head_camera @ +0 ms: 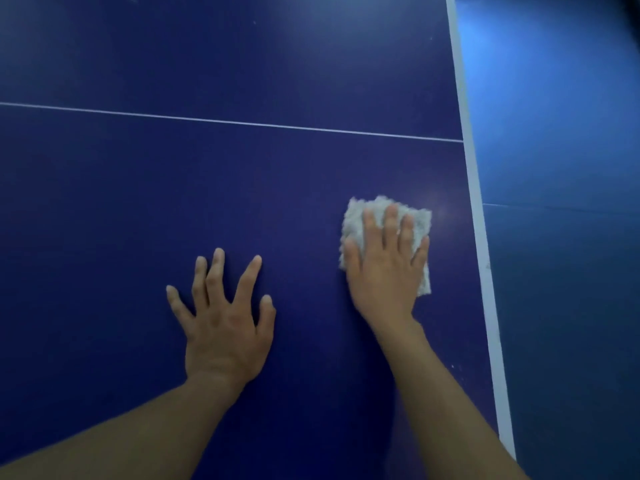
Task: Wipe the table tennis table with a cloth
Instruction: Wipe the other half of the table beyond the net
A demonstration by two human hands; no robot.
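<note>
Under right hand (384,271): white cloth (353,223), pressed flat by straight fingers | left hand (225,327): spread, flat on bench (138,188)

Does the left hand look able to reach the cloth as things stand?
Probably yes: the left hand lies flat near the cloth, only bare table between them; the right hand covers much of it.

Fluffy pale-grey cloth (412,220) flat on dark-blue table tennis table (207,185), near its white edge line.

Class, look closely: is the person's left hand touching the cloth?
Apart. The head view shows bare blue table between the left hand and the cloth, which the right hand presses flat.
</note>
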